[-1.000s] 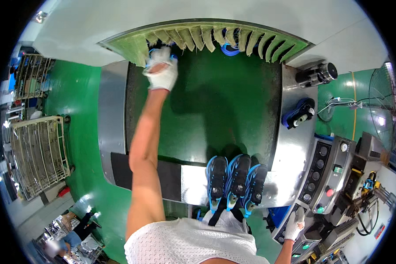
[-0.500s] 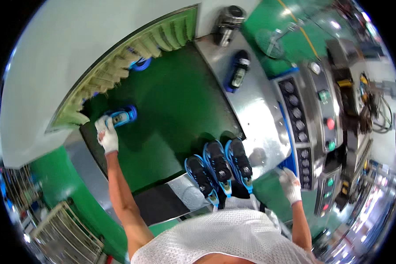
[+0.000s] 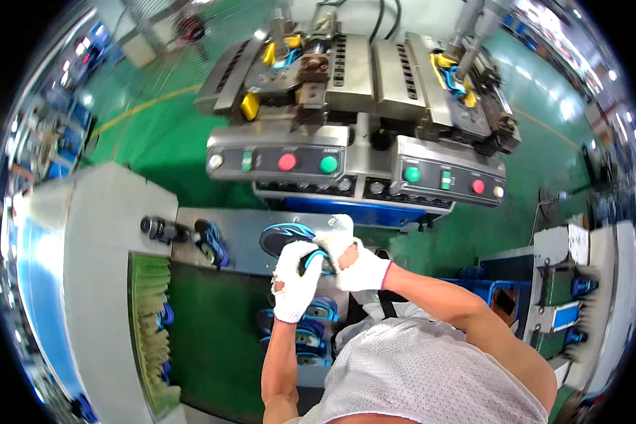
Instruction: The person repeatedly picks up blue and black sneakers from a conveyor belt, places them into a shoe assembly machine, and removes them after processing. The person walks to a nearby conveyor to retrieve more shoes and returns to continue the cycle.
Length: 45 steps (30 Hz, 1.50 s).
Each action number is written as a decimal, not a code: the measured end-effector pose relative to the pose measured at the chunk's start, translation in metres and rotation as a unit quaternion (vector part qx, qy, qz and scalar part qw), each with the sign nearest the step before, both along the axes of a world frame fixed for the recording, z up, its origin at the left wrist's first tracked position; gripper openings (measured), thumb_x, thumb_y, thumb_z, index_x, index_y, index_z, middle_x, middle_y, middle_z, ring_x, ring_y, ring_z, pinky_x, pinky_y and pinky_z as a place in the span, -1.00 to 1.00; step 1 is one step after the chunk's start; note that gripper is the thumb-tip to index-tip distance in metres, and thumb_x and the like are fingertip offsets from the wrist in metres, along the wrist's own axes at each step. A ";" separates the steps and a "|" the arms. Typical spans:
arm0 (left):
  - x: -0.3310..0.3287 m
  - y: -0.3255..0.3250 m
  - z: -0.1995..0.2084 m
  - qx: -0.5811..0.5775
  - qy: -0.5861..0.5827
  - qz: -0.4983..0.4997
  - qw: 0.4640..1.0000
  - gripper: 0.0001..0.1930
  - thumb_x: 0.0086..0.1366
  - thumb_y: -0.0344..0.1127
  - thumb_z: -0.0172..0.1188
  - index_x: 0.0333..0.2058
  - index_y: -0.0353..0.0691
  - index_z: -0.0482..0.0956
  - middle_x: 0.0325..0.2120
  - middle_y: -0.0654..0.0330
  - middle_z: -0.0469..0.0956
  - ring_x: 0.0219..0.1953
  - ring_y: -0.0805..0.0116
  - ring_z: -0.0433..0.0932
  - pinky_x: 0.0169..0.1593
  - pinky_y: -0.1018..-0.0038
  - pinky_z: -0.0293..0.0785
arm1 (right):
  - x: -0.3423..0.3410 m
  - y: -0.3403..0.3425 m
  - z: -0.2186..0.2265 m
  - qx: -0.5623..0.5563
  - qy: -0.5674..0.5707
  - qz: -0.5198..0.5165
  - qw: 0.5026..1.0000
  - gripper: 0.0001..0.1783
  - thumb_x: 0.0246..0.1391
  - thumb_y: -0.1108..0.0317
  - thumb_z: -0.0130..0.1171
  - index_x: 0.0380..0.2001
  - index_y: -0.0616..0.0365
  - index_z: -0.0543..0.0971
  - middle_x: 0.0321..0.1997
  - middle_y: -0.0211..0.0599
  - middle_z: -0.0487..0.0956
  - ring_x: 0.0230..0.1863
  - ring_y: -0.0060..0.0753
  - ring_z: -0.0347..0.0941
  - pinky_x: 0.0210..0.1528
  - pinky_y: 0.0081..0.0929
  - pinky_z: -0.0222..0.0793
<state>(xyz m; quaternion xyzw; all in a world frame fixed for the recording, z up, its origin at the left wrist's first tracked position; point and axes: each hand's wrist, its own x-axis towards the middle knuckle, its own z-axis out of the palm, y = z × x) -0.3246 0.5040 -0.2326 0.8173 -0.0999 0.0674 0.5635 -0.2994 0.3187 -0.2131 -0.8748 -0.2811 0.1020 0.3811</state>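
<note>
Both my hands wear white knit gloves with the bare fingertips partly showing. A black and blue shoe (image 3: 287, 234) is between them, tilted, above the metal ledge. My left hand (image 3: 297, 281) is closed round its near end, with the thumb along a blue edge. My right hand (image 3: 353, 260) grips the same end from the right; its fingertips are partly hidden. Below my left hand, several more black and blue shoes (image 3: 321, 309) lie in a group, partly covered by my forearm.
A metal ledge (image 3: 247, 225) runs past a green conveyor belt (image 3: 208, 318), bearing another shoe (image 3: 212, 242) and a dark cylinder (image 3: 164, 230). Fringed strips (image 3: 150, 311) hang at the grey machine's opening. Ahead stands a clamping machine with control panels (image 3: 279, 157); a blue crate (image 3: 505, 291) is at right.
My view has turned right toward the clamping machine. My left hand has left the belt, my right hand has come up from my side, and both now hold a shoe together.
</note>
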 end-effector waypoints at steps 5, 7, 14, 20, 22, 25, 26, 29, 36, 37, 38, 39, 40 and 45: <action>0.067 -0.155 0.102 0.116 -0.108 -0.212 0.964 -0.67 0.22 -0.39 0.34 -0.04 -0.31 0.59 -0.12 0.04 0.60 -0.15 0.23 0.63 -0.05 0.42 0.55 | -0.001 -0.144 0.047 0.148 0.013 -0.162 0.976 -0.25 -0.06 0.16 0.39 0.16 0.22 0.34 0.05 0.05 0.56 0.02 0.07 0.56 0.02 -0.19 0.49; 0.085 -0.220 0.138 0.126 -0.089 -0.273 0.949 -0.60 0.21 -0.35 0.36 0.02 -0.29 0.57 -0.03 0.00 0.57 -0.16 0.16 0.65 -0.04 0.38 0.56 | -0.002 -0.205 0.047 0.121 0.086 -0.240 0.959 -0.32 -0.02 0.15 0.40 0.12 0.24 0.42 -0.03 0.02 0.61 -0.07 -0.04 0.62 -0.01 -0.23 0.51; 0.206 -0.398 0.124 0.083 -0.232 -0.170 0.954 -0.48 0.31 -0.36 0.28 0.19 -0.38 0.38 0.07 -0.08 0.48 0.07 0.14 0.56 0.13 0.31 0.53 | -0.056 -0.356 -0.006 0.624 0.225 -0.375 0.648 -0.33 -0.01 0.49 0.28 0.23 0.31 0.39 0.02 -0.21 0.61 -0.09 -0.39 0.61 -0.03 -0.37 0.59; 0.342 -0.519 0.028 0.233 0.026 -0.063 0.970 -0.17 0.24 0.18 0.23 0.26 -0.39 0.30 0.17 -0.19 0.43 0.15 -0.12 0.51 0.24 0.20 0.38 | -0.100 -0.422 -0.028 0.562 0.147 -0.556 0.594 -0.75 -0.06 0.43 0.24 -0.44 0.04 0.32 -0.44 -0.54 0.40 -0.41 -0.66 0.37 -0.31 -0.55 0.39; 0.370 -0.558 0.019 0.230 0.088 -0.060 0.967 -0.18 0.19 0.21 0.25 0.17 -0.40 0.35 0.19 -0.25 0.40 0.16 -0.18 0.49 0.23 0.18 0.38 | -0.114 -0.432 -0.030 0.568 0.123 -0.592 0.559 -0.67 -0.08 0.41 0.25 -0.36 0.02 0.27 -0.37 -0.53 0.36 -0.34 -0.64 0.35 -0.24 -0.52 0.36; 0.420 -0.586 -0.030 0.293 0.132 -0.036 0.946 -0.23 0.09 0.05 0.29 0.10 -0.44 0.30 0.03 -0.30 0.53 0.09 -0.21 0.55 0.17 0.16 0.45 | -0.124 -0.427 -0.015 0.608 0.134 -0.624 0.472 -0.34 -0.14 0.37 0.33 0.03 0.13 0.25 -0.05 -0.42 0.38 -0.10 -0.51 0.38 0.01 -0.40 0.38; 0.421 -0.601 -0.035 0.309 0.123 -0.006 0.943 -0.22 0.06 0.01 0.30 0.11 -0.47 0.28 0.00 -0.30 0.56 0.07 -0.21 0.57 0.16 0.16 0.46 | -0.134 -0.427 -0.029 0.606 0.124 -0.621 0.480 -0.18 -0.15 0.41 0.33 0.22 0.16 0.21 0.12 -0.36 0.38 0.04 -0.45 0.37 0.14 -0.36 0.34; 0.452 -0.607 -0.038 0.288 0.183 -0.039 0.939 -0.46 0.03 -0.12 0.39 -0.12 -0.42 0.51 -0.21 -0.18 0.64 -0.16 0.05 0.65 -0.06 0.27 0.55 | -0.140 -0.422 -0.031 0.596 0.127 -0.634 0.477 0.02 -0.17 0.37 0.38 0.40 0.21 0.16 0.31 -0.30 0.36 0.23 -0.35 0.33 0.33 -0.30 0.22; 0.445 -0.537 0.048 0.120 0.221 -0.115 0.961 -0.81 0.16 -0.25 0.40 -0.31 -0.22 0.70 -0.39 0.25 0.64 -0.47 0.49 0.52 -0.39 0.53 0.43 | -0.064 -0.429 0.012 0.536 0.126 -0.642 0.533 -0.65 0.01 0.31 0.30 -0.16 0.20 0.47 -0.24 -0.46 0.47 -0.22 -0.54 0.39 -0.01 -0.43 0.34; 0.425 -0.521 0.060 0.021 0.236 -0.152 0.960 -0.75 0.14 -0.21 0.42 -0.27 -0.23 0.68 -0.39 0.28 0.62 -0.46 0.49 0.50 -0.39 0.52 0.42 | -0.053 -0.428 0.027 0.554 0.147 -0.628 0.526 -0.70 0.02 0.32 0.31 -0.19 0.21 0.55 -0.21 -0.43 0.54 -0.21 -0.52 0.45 -0.01 -0.40 0.39; 0.406 -0.495 0.078 0.015 0.229 -0.172 0.958 -0.65 0.13 -0.20 0.44 -0.17 -0.25 0.64 -0.36 0.26 0.64 -0.42 0.51 0.54 -0.34 0.52 0.48 | -0.037 -0.426 0.033 0.571 0.129 -0.616 0.527 -0.70 0.04 0.36 0.30 -0.15 0.23 0.57 -0.17 -0.40 0.57 -0.16 -0.53 0.49 0.00 -0.40 0.43; 0.381 -0.474 0.086 -0.054 0.160 -0.186 0.968 -0.60 0.13 -0.24 0.45 -0.10 -0.29 0.60 -0.33 0.24 0.65 -0.37 0.53 0.57 -0.29 0.52 0.53 | -0.024 -0.427 0.026 0.529 0.103 -0.633 0.556 -0.65 0.04 0.36 0.31 -0.11 0.24 0.55 -0.16 -0.40 0.56 -0.17 -0.50 0.50 0.00 -0.39 0.45; 0.357 -0.453 0.104 0.048 0.204 -0.121 0.970 -0.62 0.16 -0.30 0.43 -0.08 -0.32 0.59 -0.27 0.19 0.66 -0.31 0.51 0.60 -0.22 0.54 0.56 | -0.011 -0.431 0.018 0.485 0.074 -0.651 0.579 -0.60 0.03 0.36 0.33 -0.06 0.25 0.53 -0.15 -0.40 0.56 -0.18 -0.47 0.50 -0.01 -0.37 0.48; 0.243 -0.306 0.104 -0.021 0.204 -0.169 0.964 -0.55 0.18 -0.35 0.34 0.05 -0.36 0.59 -0.10 0.15 0.67 -0.12 0.40 0.60 0.03 0.38 0.53 | 0.181 -0.463 0.055 0.514 0.179 -0.416 0.728 -0.63 0.09 0.37 0.35 -0.05 0.28 0.56 -0.20 -0.24 0.67 -0.24 -0.41 0.63 -0.13 -0.40 0.60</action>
